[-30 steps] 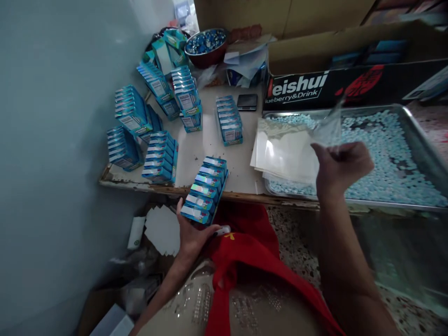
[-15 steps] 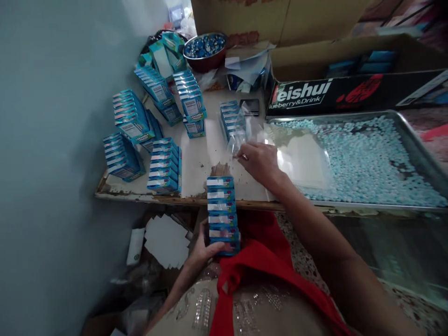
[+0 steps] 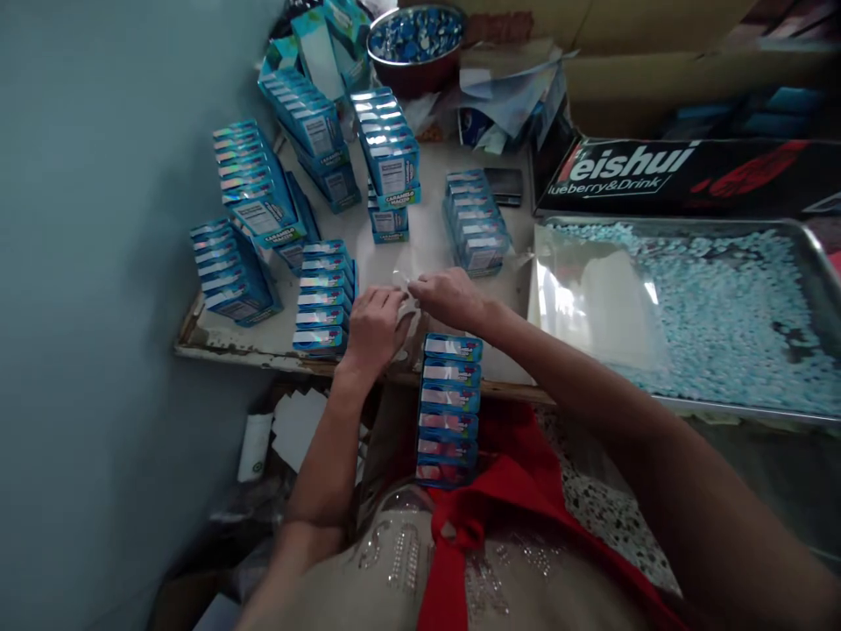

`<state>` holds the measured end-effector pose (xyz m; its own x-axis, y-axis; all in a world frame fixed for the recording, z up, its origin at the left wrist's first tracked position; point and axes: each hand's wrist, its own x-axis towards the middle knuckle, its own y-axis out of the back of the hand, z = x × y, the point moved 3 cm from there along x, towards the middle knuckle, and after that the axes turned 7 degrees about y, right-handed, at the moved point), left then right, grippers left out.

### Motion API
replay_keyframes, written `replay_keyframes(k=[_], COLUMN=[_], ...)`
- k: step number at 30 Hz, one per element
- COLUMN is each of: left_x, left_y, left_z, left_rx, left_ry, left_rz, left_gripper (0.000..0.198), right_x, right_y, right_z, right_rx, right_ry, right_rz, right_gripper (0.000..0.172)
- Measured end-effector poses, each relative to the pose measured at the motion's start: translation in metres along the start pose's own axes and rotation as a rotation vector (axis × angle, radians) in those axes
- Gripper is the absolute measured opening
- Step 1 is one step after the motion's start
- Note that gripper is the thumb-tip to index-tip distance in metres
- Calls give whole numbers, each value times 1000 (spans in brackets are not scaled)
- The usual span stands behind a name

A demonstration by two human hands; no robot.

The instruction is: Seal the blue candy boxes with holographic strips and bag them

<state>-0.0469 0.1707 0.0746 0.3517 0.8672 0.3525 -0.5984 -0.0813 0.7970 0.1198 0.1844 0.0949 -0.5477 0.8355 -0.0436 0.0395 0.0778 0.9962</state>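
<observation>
My left hand and my right hand meet above the front part of the table. Both are closed, pinching a thin clear plastic bag, mostly covered by the fingers. Just below them, a blue display carton of candy packs leans at the table edge against my lap, with no hand on it. Another row of blue packs stands left of my left hand. Behind my right hand sits a plastic-wrapped row of packs.
More blue cartons are stacked at the left by the wall. A bowl of wrapped candies stands at the back. To the right lie clear plastic bags on a metal tray of pale blue candies, before a large cardboard box.
My left hand has let go of the carton and come up to the table. My right hand has moved slightly left with the plastic, away from the wrapped row, and the view has shifted.
</observation>
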Motion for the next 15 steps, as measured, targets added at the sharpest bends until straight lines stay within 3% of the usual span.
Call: replay_keyframes(k=[2,5,10,15], left_x=[12,14,10,2], left_y=[-21,-36,-43,-46], left_z=[-9,-18,-16,-10], left_rx=[71,84,22,95], left_ry=[1,43,61,157], left_rz=[-71,-76,-31,-16], left_gripper=[17,19,21,17], right_x=[2,-3,-28,-68], right_y=[-7,-20,-33,-34], right_z=[5,19,41,41], right_rx=[56,175,216,87], right_ry=[-11,-50,-128,-227], right_rz=[-11,-4,84,11], right_gripper=[21,29,30,27])
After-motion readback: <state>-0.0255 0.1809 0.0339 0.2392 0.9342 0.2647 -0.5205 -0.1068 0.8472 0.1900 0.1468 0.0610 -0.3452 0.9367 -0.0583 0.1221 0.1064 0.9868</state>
